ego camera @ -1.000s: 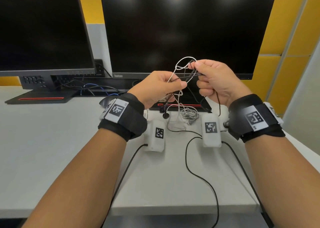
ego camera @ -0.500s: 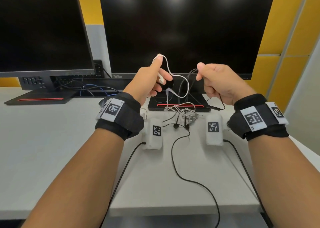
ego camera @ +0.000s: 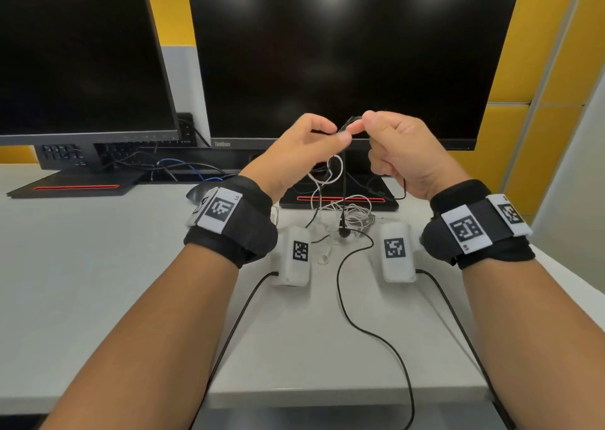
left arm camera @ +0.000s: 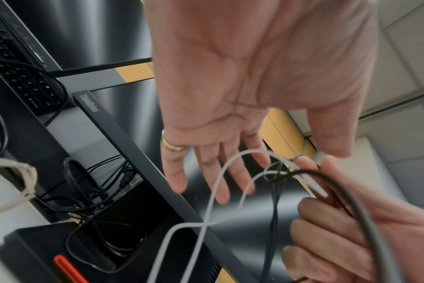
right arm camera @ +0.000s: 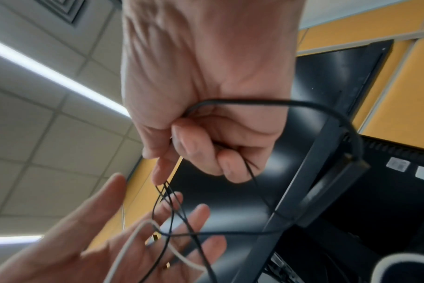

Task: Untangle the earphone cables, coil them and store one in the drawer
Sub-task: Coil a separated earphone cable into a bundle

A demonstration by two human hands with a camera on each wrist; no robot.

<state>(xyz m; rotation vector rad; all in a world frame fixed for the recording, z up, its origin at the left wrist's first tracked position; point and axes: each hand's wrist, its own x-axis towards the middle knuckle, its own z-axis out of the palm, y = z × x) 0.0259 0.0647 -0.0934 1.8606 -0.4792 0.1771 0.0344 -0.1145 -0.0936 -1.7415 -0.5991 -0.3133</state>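
Note:
Both hands are raised in front of the centre monitor, fingertips almost meeting. My right hand [ego camera: 363, 125] is curled in a fist round the black earphone cable [ego camera: 344, 184], which loops out of the fist [right arm camera: 242, 101]. In the left wrist view a white plug also shows at its fingertips. My left hand [ego camera: 327, 135] has straight, spread fingers [left arm camera: 206, 172] and grips nothing. The white earphone cable [ego camera: 337, 167] hangs in loops just in front of them [left arm camera: 215, 183]. The rest of both cables lies as a tangle [ego camera: 353, 212] on the desk below. No drawer is in view.
Two dark monitors stand at the back, the centre one on a black base with a red stripe [ego camera: 340, 199]. Two white marker boxes [ego camera: 296, 256] [ego camera: 396, 253] with black leads lie on the white desk [ego camera: 98, 266]. A black cable [ego camera: 360, 325] runs off the front edge.
The hands, apart half a second ago, have come together. My left hand, which held the white cable up at the left, has let it go and opened. The white loops have dropped lower.

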